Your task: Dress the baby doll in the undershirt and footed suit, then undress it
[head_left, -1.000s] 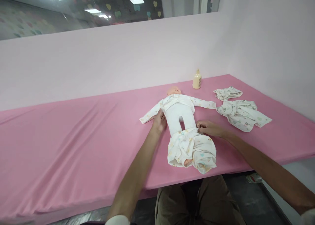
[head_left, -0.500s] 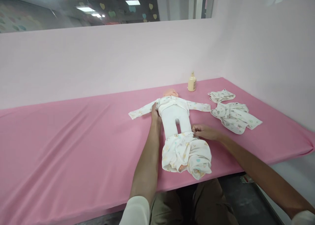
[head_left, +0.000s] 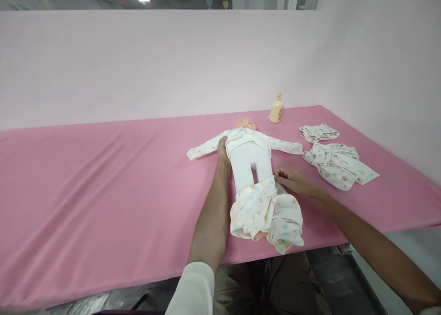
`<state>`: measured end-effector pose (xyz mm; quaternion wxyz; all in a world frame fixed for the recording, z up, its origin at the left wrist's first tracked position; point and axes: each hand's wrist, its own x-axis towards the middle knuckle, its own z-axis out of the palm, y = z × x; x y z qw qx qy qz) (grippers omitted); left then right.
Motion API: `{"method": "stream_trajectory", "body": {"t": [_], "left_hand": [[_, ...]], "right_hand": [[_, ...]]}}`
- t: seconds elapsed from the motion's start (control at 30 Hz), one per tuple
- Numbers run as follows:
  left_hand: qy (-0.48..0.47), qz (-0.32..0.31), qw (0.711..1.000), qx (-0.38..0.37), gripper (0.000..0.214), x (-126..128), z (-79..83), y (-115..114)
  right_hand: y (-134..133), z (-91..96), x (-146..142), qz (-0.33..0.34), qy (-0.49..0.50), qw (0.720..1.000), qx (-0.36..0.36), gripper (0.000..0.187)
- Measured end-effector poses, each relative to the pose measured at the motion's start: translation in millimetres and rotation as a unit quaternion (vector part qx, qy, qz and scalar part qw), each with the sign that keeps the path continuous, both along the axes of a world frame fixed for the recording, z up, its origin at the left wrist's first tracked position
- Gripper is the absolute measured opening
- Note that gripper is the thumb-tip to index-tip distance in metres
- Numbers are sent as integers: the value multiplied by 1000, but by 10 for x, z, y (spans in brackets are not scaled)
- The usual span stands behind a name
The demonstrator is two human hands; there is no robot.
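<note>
A baby doll (head_left: 245, 123) lies on its back, head away from me, in a white patterned long-sleeved top (head_left: 213, 146) with both sleeves spread. White cloth covers its middle and upper legs. Patterned pants (head_left: 253, 209) are bunched around the lower legs, a bit of foot showing at the hem. My left hand (head_left: 223, 150) is closed against the doll's side below the armpit, its fingers partly hidden. At the upper right edge of the pants, my right hand (head_left: 287, 179) pinches the waistband.
A pink sheet (head_left: 120, 191) covers the table, which ends just in front of my legs. A cream pump bottle (head_left: 276, 110) stands near the back wall. Folded patterned cloth (head_left: 319, 132) and a patterned garment (head_left: 339, 164) lie at the right.
My right hand has drawn the right side of the waistband slightly up the doll's leg. My left hand stays at the doll's side. The view has tilted down somewhat.
</note>
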<state>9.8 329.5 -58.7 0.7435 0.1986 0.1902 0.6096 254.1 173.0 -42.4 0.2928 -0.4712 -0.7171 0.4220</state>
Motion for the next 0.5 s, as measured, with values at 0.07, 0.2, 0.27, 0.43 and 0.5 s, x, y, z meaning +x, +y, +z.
{"method": "stream_trajectory", "body": {"t": [0.07, 0.2, 0.27, 0.43, 0.5], "left_hand": [[2, 15, 1000, -11, 37, -16, -46, 25], [15, 19, 1000, -20, 35, -26, -93, 23], [16, 17, 1000, -19, 36, -23, -102, 15], [0, 3, 1000, -19, 44, -5, -111, 14], [-5, -12, 1000, -13, 49, 2, -105, 11]], "right_hand": [[49, 35, -24, -30, -33, 998, 48, 18], [223, 14, -95, -67, -53, 992, 94, 18], [262, 0, -140, -88, -65, 989, 99, 14], [55, 242, -360, -136, -117, 969, 168, 11], [-60, 430, -531, -63, -177, 960, 207, 12]]}}
